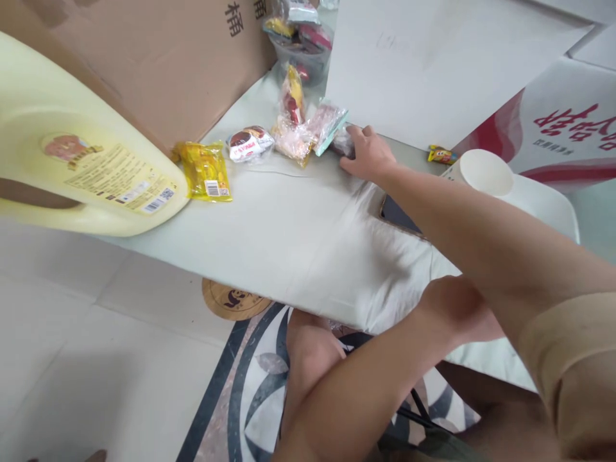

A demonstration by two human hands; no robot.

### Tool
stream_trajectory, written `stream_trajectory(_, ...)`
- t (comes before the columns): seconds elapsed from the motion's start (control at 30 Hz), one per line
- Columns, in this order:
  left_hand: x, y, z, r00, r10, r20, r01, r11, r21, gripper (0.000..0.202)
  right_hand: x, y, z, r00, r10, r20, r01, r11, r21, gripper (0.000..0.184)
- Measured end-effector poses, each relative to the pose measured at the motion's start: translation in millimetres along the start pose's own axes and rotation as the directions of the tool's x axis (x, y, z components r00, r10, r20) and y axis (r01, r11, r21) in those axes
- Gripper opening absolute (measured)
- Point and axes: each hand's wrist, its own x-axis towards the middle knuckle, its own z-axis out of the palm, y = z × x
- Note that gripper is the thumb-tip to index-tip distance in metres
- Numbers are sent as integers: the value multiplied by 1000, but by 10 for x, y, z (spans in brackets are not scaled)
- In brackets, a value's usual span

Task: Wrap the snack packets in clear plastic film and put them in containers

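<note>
My right hand reaches over the table with its thumb and fingers around a small dark snack in a clear wrapper. Left of that lie a pink-and-teal wrapped snack, a clear packet with pale pink contents and a yellow-and-red packet. A white-and-brown snack packet and a yellow packet with a barcode follow further left. My left hand rests low over the white cloth. My right forearm crosses in front of it, hiding its fingers.
A large pale-yellow jug stands at the left table edge. Behind are a brown carton, a clear tub of snacks and a white box. A phone, a white paper cup and a small yellow packet lie to the right.
</note>
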Motion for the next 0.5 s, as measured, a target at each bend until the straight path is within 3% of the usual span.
stream_trajectory(0.1,-107,74,-101,990,-68,124,58,995,82,44,-384,28,-214,998,-31,-55,31,999,9,56)
stream_trajectory(0.23,-212,68,-135,996,-85,12,83,988,129,35,-1100,298,-586,990,-59,-129,59,998,-4,55)
stream_trajectory(0.33,-238,36,-154,991,-125,-53,131,985,114,32,-1741,579,-768,956,-1,-293,19,998,57,53)
stream_trajectory(0.43,-231,22,-191,972,-192,-140,195,981,14,29,-2440,785,-787,883,140,-449,-87,987,137,54)
stream_trajectory(0.5,-210,16,-202,953,-241,-182,215,964,-155,26,-2879,852,-718,864,184,-468,-138,982,129,60)
